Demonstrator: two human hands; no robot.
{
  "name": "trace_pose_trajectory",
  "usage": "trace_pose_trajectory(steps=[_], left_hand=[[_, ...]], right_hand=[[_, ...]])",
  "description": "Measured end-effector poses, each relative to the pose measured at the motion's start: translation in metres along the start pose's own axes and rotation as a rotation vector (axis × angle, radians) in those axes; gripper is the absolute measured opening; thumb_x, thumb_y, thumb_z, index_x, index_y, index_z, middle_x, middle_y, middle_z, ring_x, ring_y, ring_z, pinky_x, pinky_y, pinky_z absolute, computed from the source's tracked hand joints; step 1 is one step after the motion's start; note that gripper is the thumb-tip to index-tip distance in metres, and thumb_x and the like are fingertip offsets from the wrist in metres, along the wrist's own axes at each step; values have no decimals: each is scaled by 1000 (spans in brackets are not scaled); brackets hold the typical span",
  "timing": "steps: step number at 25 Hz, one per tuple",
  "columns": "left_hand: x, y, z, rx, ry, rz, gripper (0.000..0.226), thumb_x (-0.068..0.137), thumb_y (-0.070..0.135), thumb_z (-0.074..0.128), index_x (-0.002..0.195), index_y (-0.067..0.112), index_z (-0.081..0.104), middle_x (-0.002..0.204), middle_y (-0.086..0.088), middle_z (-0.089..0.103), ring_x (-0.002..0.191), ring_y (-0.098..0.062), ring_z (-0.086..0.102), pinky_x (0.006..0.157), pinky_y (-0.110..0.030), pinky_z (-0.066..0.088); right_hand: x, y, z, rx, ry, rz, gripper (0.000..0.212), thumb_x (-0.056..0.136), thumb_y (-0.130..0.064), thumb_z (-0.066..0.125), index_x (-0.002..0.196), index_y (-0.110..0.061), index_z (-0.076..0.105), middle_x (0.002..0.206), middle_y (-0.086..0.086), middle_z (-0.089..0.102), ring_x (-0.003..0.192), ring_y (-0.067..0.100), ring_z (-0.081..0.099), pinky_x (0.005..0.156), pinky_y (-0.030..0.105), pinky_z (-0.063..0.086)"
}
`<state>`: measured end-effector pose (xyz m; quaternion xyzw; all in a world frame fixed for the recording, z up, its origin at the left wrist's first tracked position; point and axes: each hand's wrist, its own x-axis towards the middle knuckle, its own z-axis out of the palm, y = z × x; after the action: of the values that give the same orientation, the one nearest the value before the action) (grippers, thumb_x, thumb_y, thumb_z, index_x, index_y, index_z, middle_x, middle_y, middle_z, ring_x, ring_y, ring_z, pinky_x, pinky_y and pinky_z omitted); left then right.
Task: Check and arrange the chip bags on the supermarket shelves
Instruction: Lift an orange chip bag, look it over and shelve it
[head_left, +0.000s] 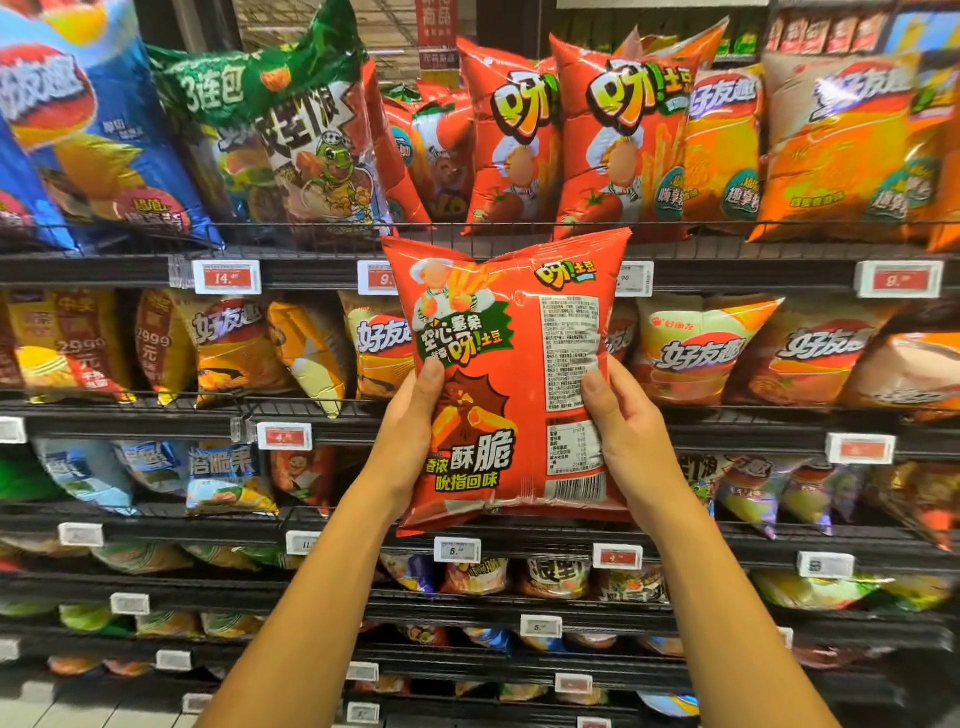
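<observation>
A red chip bag (511, 332) is held upright in front of the shelves, its back side with barcode and printed table facing me. My left hand (410, 441) grips its left edge, thumb on the front. Along the right edge, my right hand (631, 436) grips with the thumb over the printed table. Matching red bags (608, 145) stand on the top shelf (311, 275) directly above and behind the held bag.
Black wire shelves run across the view in several tiers. Blue bags (88, 130) and a green multipack (291, 130) stand upper left, orange bags (841, 150) upper right. Yellow and orange bags (696, 348) fill the second tier. Price tags (226, 277) line the shelf fronts.
</observation>
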<state>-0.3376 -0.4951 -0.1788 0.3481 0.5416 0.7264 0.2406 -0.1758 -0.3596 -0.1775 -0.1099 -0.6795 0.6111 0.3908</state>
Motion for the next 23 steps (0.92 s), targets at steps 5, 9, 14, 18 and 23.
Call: trace_pose_trajectory(steps=[5,9,14,18,23], left_hand=[[-1,11,-2,-46,-25,4,84,63,77,70,127,24,58,117,-4,73,105,-24,71,77,-31,59],[-3,30,-2,-88,34,77,67,66,65,76,119,27,60,115,-4,73,99,-25,72,72,-32,59],[-7,46,9,-13,-56,113,67,72,56,76,129,31,52,121,4,70,109,-18,69,86,-35,58],[-8,54,9,156,-81,124,63,77,61,64,132,35,49,122,14,65,110,-3,63,85,-26,50],[2,54,-10,31,-76,138,45,83,52,60,122,28,59,104,11,70,95,-7,64,82,-37,51]], right_hand=[[2,-9,-4,-46,-26,26,67,84,-60,57,143,-33,45,139,-8,61,127,11,60,110,44,47],[-9,-24,5,-161,163,-139,53,86,-60,67,133,-57,44,135,-24,56,125,-8,52,99,21,49],[-6,-30,25,-199,-7,-93,98,76,-58,75,156,-34,25,156,-14,40,140,2,42,117,38,38],[5,-31,26,-76,-13,-66,87,71,-43,80,144,-32,34,135,-17,60,123,0,59,110,37,47],[18,-20,3,207,-94,-12,94,64,-51,83,145,-20,46,139,6,63,127,23,60,105,46,50]])
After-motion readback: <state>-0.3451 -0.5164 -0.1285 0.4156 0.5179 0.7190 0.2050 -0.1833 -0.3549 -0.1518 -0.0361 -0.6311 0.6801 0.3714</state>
